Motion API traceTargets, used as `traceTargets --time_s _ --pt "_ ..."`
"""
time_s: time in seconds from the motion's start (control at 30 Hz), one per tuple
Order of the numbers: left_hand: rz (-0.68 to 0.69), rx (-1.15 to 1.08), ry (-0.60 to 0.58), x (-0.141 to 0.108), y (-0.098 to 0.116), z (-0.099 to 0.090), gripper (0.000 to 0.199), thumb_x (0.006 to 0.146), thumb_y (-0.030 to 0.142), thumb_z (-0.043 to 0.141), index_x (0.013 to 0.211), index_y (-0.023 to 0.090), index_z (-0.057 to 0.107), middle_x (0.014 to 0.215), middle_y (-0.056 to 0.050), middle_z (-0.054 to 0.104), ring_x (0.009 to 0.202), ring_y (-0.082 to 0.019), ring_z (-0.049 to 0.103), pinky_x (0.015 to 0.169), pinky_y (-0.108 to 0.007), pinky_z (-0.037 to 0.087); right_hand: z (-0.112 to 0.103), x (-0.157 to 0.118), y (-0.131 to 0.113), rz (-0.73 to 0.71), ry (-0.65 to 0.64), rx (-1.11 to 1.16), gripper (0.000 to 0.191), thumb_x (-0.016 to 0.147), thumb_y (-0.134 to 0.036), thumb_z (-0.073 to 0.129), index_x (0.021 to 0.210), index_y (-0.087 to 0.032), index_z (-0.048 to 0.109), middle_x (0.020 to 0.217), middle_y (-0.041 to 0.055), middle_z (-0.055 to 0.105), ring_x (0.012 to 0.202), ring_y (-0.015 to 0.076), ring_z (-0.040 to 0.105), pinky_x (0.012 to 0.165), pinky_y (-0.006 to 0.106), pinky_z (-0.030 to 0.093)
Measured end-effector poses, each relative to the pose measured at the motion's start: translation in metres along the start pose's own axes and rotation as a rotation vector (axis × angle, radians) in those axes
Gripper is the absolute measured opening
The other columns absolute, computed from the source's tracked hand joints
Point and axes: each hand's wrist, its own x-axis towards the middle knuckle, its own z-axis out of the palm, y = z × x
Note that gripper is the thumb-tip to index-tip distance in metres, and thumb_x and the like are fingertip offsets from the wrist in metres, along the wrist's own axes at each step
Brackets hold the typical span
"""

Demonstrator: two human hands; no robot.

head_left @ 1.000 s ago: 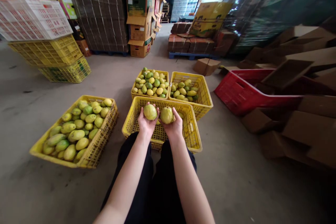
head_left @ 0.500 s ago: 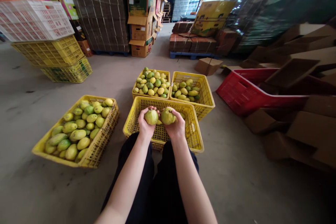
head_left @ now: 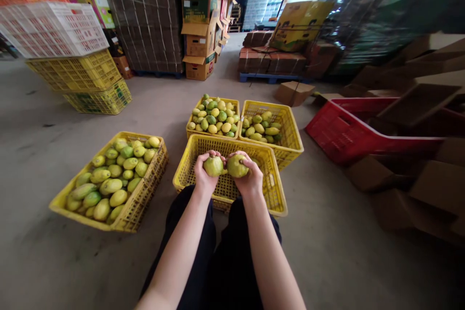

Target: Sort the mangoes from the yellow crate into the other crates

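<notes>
My left hand [head_left: 206, 174] is closed round a rounded yellow-green fruit [head_left: 213, 166], its end facing up towards me. In my right hand [head_left: 251, 177] sits a second yellow-green fruit [head_left: 237, 165] with a dark spot at its end. The two hands are side by side, fingertips nearly touching, above a yellow crate [head_left: 275, 174] with a slotted floor. A little yellow-green shows behind and between the hands; I cannot make out whether it lies in that crate. The exact kind of fruit is unclear; it resembles small papayas.
To the left stands a yellow crate [head_left: 62, 207] full of similar fruit. Behind the near crate are a heaped crate [head_left: 188, 131] and a partly filled one [head_left: 293, 138]. A red crate [head_left: 327, 131] and cardboard boxes [head_left: 432, 186] lie right; stacked crates [head_left: 85, 70] stand back left.
The view has shifted slightly, so the crates appear a little further right and lower. Both hands still hold their fruits, and the right-hand fruit is turned a little.
</notes>
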Motion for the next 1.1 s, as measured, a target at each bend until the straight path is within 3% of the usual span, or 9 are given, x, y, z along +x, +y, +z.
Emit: traceTargets --time_s 0.17,0.63,0.8,0.93,1.03,1.1 --pt "0.036 0.065 -0.017 0.0 -0.001 0.001 0.02 0.068 0.032 0.051 0.065 0.015 0.062 0.075 -0.003 0.063 0.059 -0.012 0.059 0.057 -0.024 0.044 -0.001 0.0 -0.001 0.035 0.017 0.057 0.019 0.059 -0.03 0.06 0.075 -0.022 0.066 0.077 0.0015 0.068 0.076 0.0221 0.066 0.069 0.037 0.055" --pt "0.004 0.128 -0.106 -0.002 -0.001 0.0 0.013 0.07 0.026 0.049 0.062 0.016 0.055 0.071 -0.002 0.054 0.064 -0.013 0.057 0.062 -0.026 0.043 0.0 -0.003 -0.004 0.039 0.069 0.072 0.019 0.06 -0.029 0.056 0.076 -0.021 0.063 0.075 0.0027 0.066 0.082 0.0239 0.066 0.072 0.039 0.055" --pt "-0.025 0.058 -0.016 0.001 -0.003 0.002 0.012 0.072 0.025 0.053 0.066 0.016 0.057 0.073 -0.001 0.058 0.065 -0.013 0.059 0.065 -0.025 0.045 0.002 -0.001 -0.003 0.055 0.128 0.077 0.017 0.062 -0.028 0.058 0.076 -0.02 0.064 0.074 0.0024 0.067 0.081 0.0232 0.066 0.071 0.037 0.056" --pt "0.003 -0.006 0.098 0.004 -0.005 0.001 0.013 0.077 0.029 0.058 0.08 0.018 0.063 0.08 0.0 0.064 0.072 -0.013 0.063 0.071 -0.026 0.048 0.006 0.003 0.003 0.109 0.31 0.086 0.016 0.071 -0.035 0.063 0.078 -0.02 0.063 0.07 -0.0005 0.067 0.077 0.0199 0.067 0.069 0.034 0.057" --pt "-0.017 -0.07 0.123 0.007 -0.006 -0.002 0.023 0.081 0.035 0.052 0.089 0.018 0.066 0.084 -0.004 0.067 0.078 -0.017 0.065 0.076 -0.029 0.05 0.007 0.004 0.006 0.105 0.362 0.08 0.019 0.075 -0.039 0.062 0.081 -0.02 0.063 0.07 -0.0015 0.067 0.074 0.0189 0.067 0.067 0.033 0.058" --pt "-0.042 -0.103 0.134 0.008 -0.006 -0.005 0.027 0.081 0.032 0.047 0.091 0.016 0.066 0.085 -0.007 0.067 0.085 -0.02 0.066 0.08 -0.033 0.05 0.005 0.004 0.006 0.11 0.36 0.094 0.014 0.073 -0.03 0.061 0.084 -0.02 0.063 0.072 -0.0017 0.068 0.073 0.0187 0.067 0.066 0.033 0.059"
